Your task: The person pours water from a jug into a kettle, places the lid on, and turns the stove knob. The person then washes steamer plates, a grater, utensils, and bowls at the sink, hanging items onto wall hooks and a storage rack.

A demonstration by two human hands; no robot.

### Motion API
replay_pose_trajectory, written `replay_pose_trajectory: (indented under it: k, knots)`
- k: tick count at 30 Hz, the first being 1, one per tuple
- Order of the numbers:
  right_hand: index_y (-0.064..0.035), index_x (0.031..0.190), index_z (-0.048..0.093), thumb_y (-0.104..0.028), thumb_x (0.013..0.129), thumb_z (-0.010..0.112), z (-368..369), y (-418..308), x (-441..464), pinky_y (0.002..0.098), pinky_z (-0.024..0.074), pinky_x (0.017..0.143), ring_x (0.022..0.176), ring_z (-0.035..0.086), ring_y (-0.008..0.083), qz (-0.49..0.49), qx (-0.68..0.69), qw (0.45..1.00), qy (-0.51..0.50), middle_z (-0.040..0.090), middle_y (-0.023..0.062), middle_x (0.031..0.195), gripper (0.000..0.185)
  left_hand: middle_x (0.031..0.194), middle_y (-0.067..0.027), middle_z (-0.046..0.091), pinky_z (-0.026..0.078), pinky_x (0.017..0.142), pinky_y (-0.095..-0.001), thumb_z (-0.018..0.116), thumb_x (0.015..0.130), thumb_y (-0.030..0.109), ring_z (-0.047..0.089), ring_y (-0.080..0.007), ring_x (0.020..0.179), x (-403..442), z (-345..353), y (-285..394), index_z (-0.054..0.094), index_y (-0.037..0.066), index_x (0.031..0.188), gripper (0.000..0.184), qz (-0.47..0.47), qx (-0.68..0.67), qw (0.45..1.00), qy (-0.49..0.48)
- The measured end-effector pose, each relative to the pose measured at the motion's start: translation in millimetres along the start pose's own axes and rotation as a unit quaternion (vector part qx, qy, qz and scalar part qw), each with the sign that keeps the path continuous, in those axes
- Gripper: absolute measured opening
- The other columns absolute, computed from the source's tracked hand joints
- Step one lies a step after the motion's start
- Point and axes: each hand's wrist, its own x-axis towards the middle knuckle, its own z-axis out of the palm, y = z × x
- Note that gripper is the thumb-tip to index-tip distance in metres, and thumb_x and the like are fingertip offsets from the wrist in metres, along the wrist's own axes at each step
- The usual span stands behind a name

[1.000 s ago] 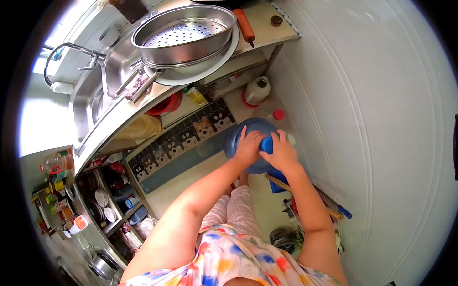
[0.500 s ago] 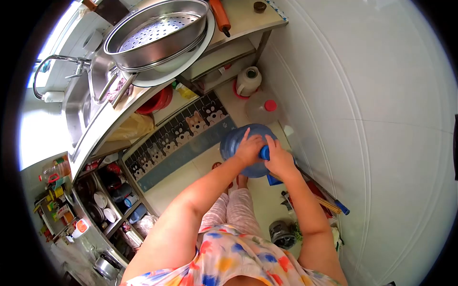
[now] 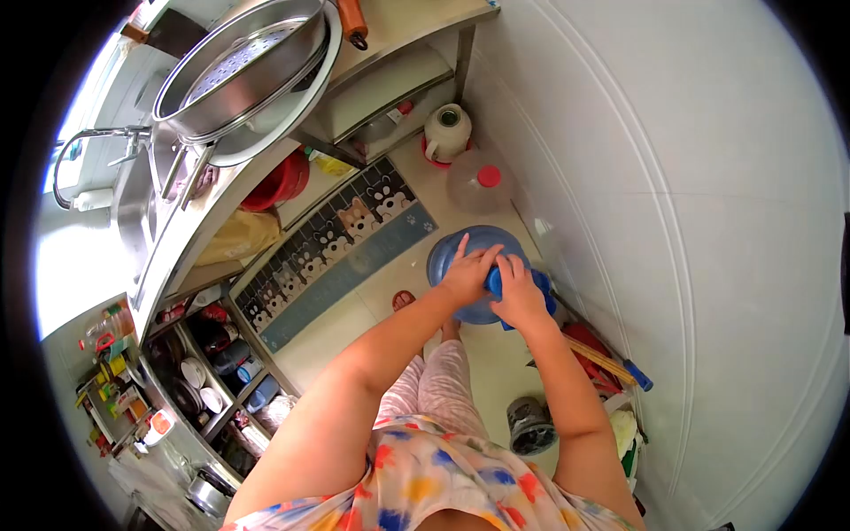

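Partly cut off above, a steel steamer [image 3: 257,97] rests over the tabletop [image 3: 390,31]. Rightward, beside the mat's [image 3: 345,258] right end, a blue bottle [image 3: 485,239] stands on the floor [image 3: 332,334], base hidden; the left hand [image 3: 467,280] bends over its top, the right hand [image 3: 521,299] curls at the blue cap [image 3: 493,283]; covered fingertips leave any pinch impossible to tell.

Kitchen, sink [image 3: 130,211], faucet [image 3: 137,139], steel steamer [image 3: 252,91], probably dishes [image 3: 192,372]

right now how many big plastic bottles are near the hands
2: blue bottle under the left hand and right hand, clear bottle beyond it by the wall; more may be hidden.
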Motion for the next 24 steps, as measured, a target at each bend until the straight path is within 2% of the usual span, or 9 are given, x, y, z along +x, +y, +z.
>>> replay_pose_trajectory:
  k: [3, 6, 9, 11, 15, 18, 20, 23, 24]
  knots:
    - [-0.008, 0.126, 0.031, -0.021, 0.061, 0.076, -16, -4, 7, 0.0417, 0.0494, 0.075, 0.1, 0.054, 0.0361, 0.241, 0.079, 0.954, -0.162, 0.038, 0.0197, 0.124, 0.081, 0.104, -0.0008, 0.061, 0.008, 0.106, -0.0524, 0.076, 0.057, 0.013, 0.047, -0.0216, 0.112, 4, 8, 7, 0.02, 0.011, 0.136, 0.096, -0.001, -0.003, 1.0, -0.021]
    - [-0.0075, 0.125, 0.032, -0.016, 0.059, 0.075, -8, 12, -8, 0.0421, 0.0494, 0.074, 0.099, 0.054, 0.0371, 0.141, 0.008, 0.988, -0.066, 0.041, 0.0188, 0.121, 0.079, 0.106, -0.003, 0.06, 0.01, 0.105, -0.0535, 0.077, 0.056, 0.015, 0.047, -0.0234, 0.112, 7, 12, 11, 0.014, 0.013, 0.139, 0.105, -0.003, 0.002, 1.0, -0.025]
    - [-0.0076, 0.122, 0.034, -0.013, 0.059, 0.073, 9, 30, -12, 0.0424, 0.0499, 0.071, 0.09, 0.057, 0.0384, 0.046, 0.048, 0.995, -0.079, 0.044, 0.0186, 0.115, 0.075, 0.105, -0.0039, 0.06, 0.011, 0.105, -0.0542, 0.077, 0.055, 0.015, 0.046, -0.0229, 0.113, 11, 12, 15, 0.011, 0.014, 0.14, 0.108, 0.006, 0.012, 1.0, -0.016]
    - [-0.0068, 0.12, 0.035, -0.012, 0.059, 0.073, 12, 35, -11, 0.0426, 0.0499, 0.071, 0.086, 0.058, 0.0387, 0.064, 0.05, 0.994, -0.075, 0.045, 0.0192, 0.111, 0.071, 0.102, -0.0029, 0.061, 0.01, 0.106, -0.0538, 0.077, 0.055, 0.017, 0.045, -0.0219, 0.114, 13, 17, 15, 0.011, 0.013, 0.14, 0.108, 0.02, 0.027, 0.999, -0.029]
    - [-0.0046, 0.112, 0.039, -0.01, 0.058, 0.072, 12, 29, -7, 0.0437, 0.0487, 0.07, 0.085, 0.056, 0.039, 0.139, 0.078, 0.981, -0.109, 0.046, 0.019, 0.106, 0.063, 0.109, -0.0052, 0.057, 0.009, 0.106, -0.0536, 0.075, 0.058, 0.015, 0.043, -0.0221, 0.117, 11, 35, 12, 0.01, 0.013, 0.14, 0.105, 0.011, 0.055, 0.996, -0.062]
    - [-0.0032, 0.108, 0.04, -0.011, 0.057, 0.073, 30, 39, -4, 0.0432, 0.0486, 0.07, 0.086, 0.055, 0.0391, 0.109, 0.115, 0.986, -0.045, 0.046, 0.02, 0.105, 0.061, 0.116, -0.0074, 0.053, 0.01, 0.105, -0.0536, 0.073, 0.06, 0.013, 0.041, -0.023, 0.12, 10, 45, 14, 0.012, 0.015, 0.14, 0.101, -0.025, 0.043, 0.997, -0.051]
    - [-0.002, 0.107, 0.039, -0.011, 0.058, 0.073, 43, 43, 1, 0.0438, 0.0486, 0.072, 0.087, 0.055, 0.0405, 0.124, 0.116, 0.985, -0.023, 0.046, 0.0213, 0.105, 0.06, 0.123, -0.009, 0.048, 0.011, 0.105, -0.0538, 0.073, 0.06, 0.012, 0.039, -0.0249, 0.121, 13, 50, 14, 0.016, 0.017, 0.14, 0.099, -0.054, 0.025, 0.997, -0.058]
    - [-0.0017, 0.104, 0.04, -0.012, 0.058, 0.073, 67, 61, 12, 0.0434, 0.0482, 0.072, 0.088, 0.054, 0.0406, 0.176, 0.128, 0.976, -0.019, 0.045, 0.0208, 0.107, 0.058, 0.129, -0.0072, 0.042, 0.011, 0.105, -0.0531, 0.073, 0.06, 0.012, 0.031, -0.0245, 0.127, 13, 63, 7, 0.022, 0.018, 0.138, 0.093, -0.095, 0.082, 0.992, 0.025]
    - [-0.0019, 0.104, 0.04, -0.012, 0.057, 0.073, 78, 69, 16, 0.0431, 0.0479, 0.072, 0.088, 0.054, 0.0404, 0.197, 0.134, 0.971, -0.023, 0.045, 0.0203, 0.107, 0.058, 0.13, -0.0066, 0.041, 0.011, 0.105, -0.0529, 0.073, 0.062, 0.013, 0.03, -0.0246, 0.127, 12, 63, 6, 0.026, 0.018, 0.137, 0.089, -0.117, 0.074, 0.99, 0.022]
